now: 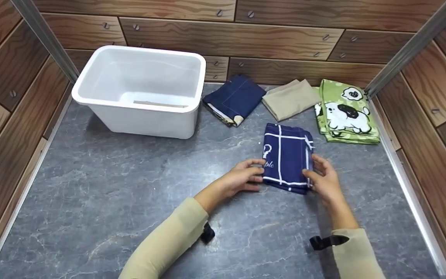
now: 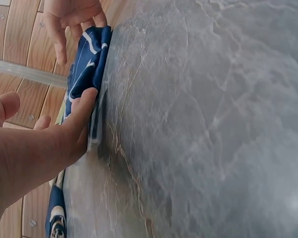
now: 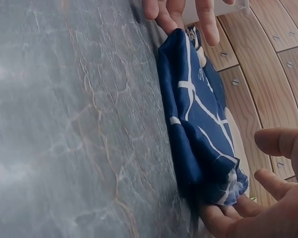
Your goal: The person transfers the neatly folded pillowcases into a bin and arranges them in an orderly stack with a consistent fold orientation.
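Note:
A folded navy cloth with white lines (image 1: 290, 155) lies on the grey marbled floor. My left hand (image 1: 244, 175) touches its left edge with fingers spread. At the right edge is my right hand (image 1: 325, 179), its thumb held apart from the cloth in the right wrist view. There, the lower fingers (image 3: 218, 218) of that hand reach under the frayed end of the navy cloth (image 3: 198, 124). In the left wrist view, the left hand (image 2: 44, 144) lies against the near end of the cloth (image 2: 92, 64).
A white plastic bin (image 1: 145, 120) stands at the back left. Along the back wall lie a folded dark blue cloth (image 1: 236, 97), a folded beige cloth (image 1: 290, 100) and a green cloth with a white dog print (image 1: 347, 116). Wood-patterned walls (image 1: 230, 38) enclose the floor.

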`<state>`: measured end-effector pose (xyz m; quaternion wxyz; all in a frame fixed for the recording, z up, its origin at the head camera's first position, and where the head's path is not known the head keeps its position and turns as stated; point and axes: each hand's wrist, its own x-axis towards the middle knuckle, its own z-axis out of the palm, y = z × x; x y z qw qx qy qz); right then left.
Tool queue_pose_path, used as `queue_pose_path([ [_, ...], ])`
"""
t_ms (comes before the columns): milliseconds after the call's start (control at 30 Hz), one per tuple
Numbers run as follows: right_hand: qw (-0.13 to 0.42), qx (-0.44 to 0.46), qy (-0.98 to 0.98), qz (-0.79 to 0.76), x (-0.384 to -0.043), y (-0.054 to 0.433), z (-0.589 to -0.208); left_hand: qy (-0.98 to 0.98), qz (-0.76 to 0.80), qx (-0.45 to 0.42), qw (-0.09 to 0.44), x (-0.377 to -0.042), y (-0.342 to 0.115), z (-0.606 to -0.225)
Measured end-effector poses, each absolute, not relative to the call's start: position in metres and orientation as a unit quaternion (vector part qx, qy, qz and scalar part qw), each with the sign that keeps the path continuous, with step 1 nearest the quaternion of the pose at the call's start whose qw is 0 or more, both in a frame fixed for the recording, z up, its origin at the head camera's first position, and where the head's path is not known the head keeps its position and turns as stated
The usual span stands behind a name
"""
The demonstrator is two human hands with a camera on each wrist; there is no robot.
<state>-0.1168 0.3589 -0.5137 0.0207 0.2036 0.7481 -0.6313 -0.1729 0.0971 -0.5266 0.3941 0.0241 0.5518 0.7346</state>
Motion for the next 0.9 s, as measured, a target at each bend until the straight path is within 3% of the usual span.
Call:
queue_pose_path([
  [600,0.043,0.193,0.721,-0.664,-0.113,0.332,-0.517,0.554,0.754,-0.005,0.352,-0.197,0.070,-0.528],
  [900,0.042,0.189,0.725,-0.661,-0.116,0.330,-0.516,0.555,0.741,0.005,0.377,-0.188,0.069,-0.524],
])
